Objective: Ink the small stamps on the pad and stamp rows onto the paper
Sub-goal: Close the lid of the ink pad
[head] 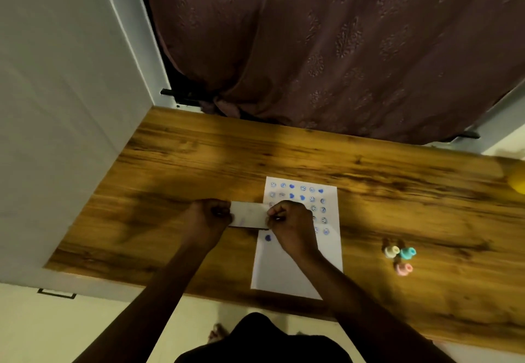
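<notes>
Both hands, left hand and right hand, are pinching opposite ends of the ink pad case above the stamped paper; it is looking light, rigid, best gripped by its edges.

Middle stamped rows on the paper hidden behind the right hand

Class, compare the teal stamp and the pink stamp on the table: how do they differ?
The teal stamp lies farther from the person, touching the cream stamp; the pink stamp lies nearer the person, slightly apart. They differ in colour. Both are small, lie right of the paper, and neither is held.
</notes>
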A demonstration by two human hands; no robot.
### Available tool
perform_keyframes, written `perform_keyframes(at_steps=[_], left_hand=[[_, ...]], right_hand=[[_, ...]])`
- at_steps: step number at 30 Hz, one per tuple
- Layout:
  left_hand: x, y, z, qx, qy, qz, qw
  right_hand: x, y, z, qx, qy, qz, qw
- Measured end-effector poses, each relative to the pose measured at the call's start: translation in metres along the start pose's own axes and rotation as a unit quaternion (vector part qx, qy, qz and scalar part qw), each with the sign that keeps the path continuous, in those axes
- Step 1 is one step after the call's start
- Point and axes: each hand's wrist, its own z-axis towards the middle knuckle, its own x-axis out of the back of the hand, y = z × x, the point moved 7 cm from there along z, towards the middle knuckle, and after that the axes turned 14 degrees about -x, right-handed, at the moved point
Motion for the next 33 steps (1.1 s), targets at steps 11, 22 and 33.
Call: perform_keyframes(at_steps=[11, 22, 33], left_hand=[[-0.114, 0.075, 0.030, -0.038, -0.040, -0.027, 0.998], [-0.250, 0.141, 0.032, -0.071, -0.096, -0.019, 0.993], [-0.335, 0.161, 0.026, -0.061, -0.131, 0.019, 0.989]], right_hand=[[0.121, 0.056, 0.031, -0.055, 0.064, 0.044, 0.995], [0.233, 0.139, 0.061, -0.112, 0.106, 0.049, 0.987], [0.269, 0.200, 0.091, -0.159, 0.109, -0.014, 0.981]])
